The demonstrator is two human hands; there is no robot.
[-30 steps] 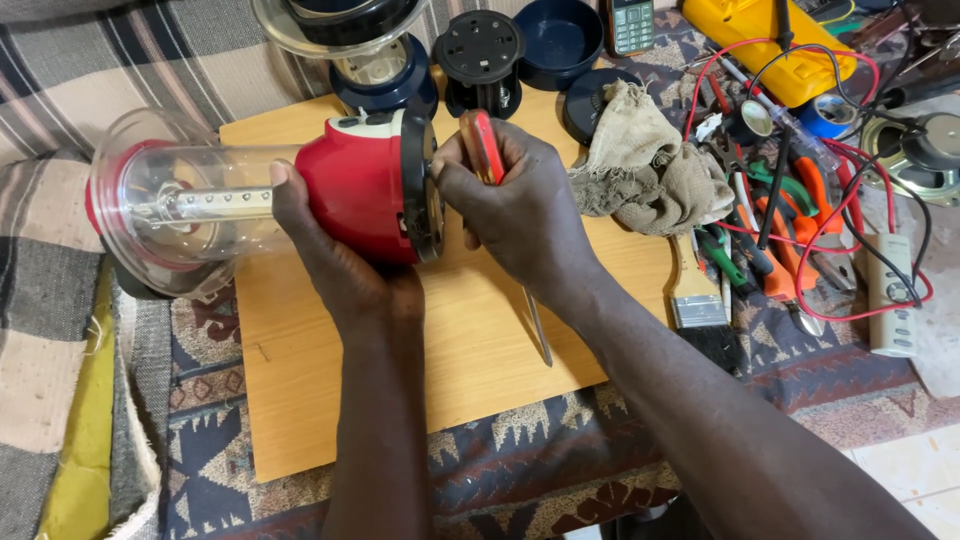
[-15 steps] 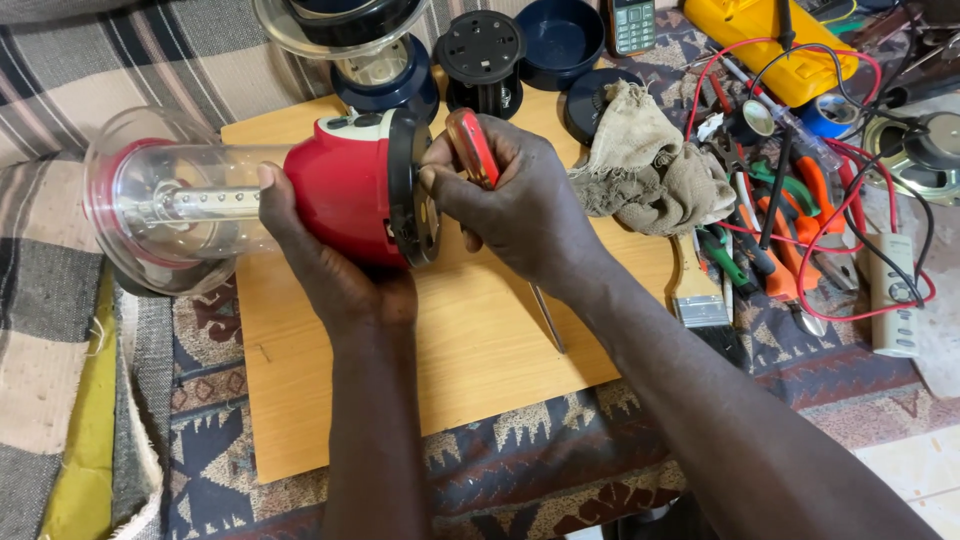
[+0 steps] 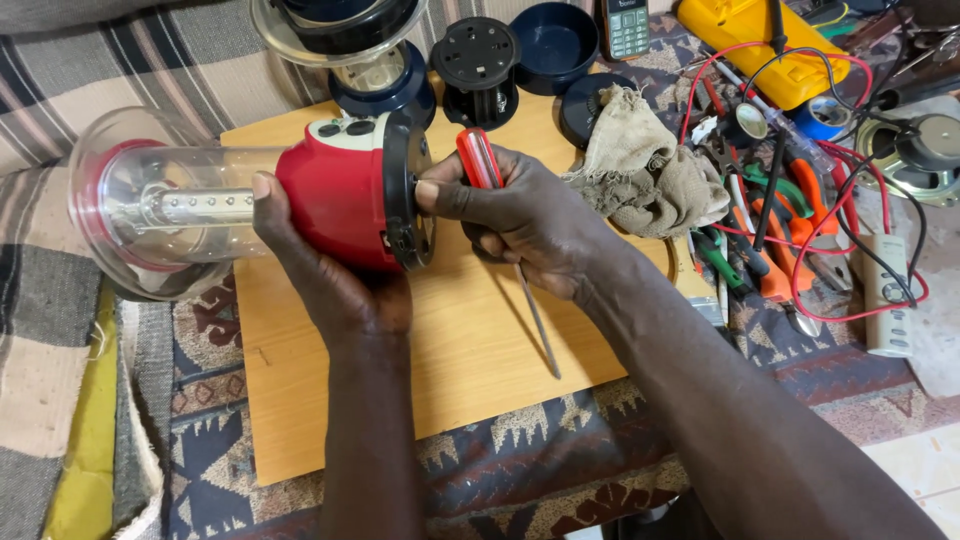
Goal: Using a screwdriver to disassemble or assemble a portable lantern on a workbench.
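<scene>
My left hand [image 3: 330, 270] grips a red lantern [image 3: 335, 200] lying on its side over a wooden board [image 3: 470, 370]. The lantern's clear dome [image 3: 150, 205] points left and its black base [image 3: 405, 200] faces right. My right hand [image 3: 520, 220] holds a red-handled screwdriver [image 3: 480, 160], its metal shaft [image 3: 538, 320] pointing down toward me. The thumb and forefinger of that hand touch the black base.
A crumpled beige rag [image 3: 640, 175] lies right of my right hand. Behind the board stand dark blue round parts [image 3: 555, 40] and a black disc [image 3: 478, 55]. At the right lie pliers [image 3: 775, 250], red wires [image 3: 850, 290], a yellow meter [image 3: 760, 40] and a speaker [image 3: 925, 150].
The lantern has shifted slightly left in my left hand, and my right hand's fingers have moved onto the black base while keeping the screwdriver.
</scene>
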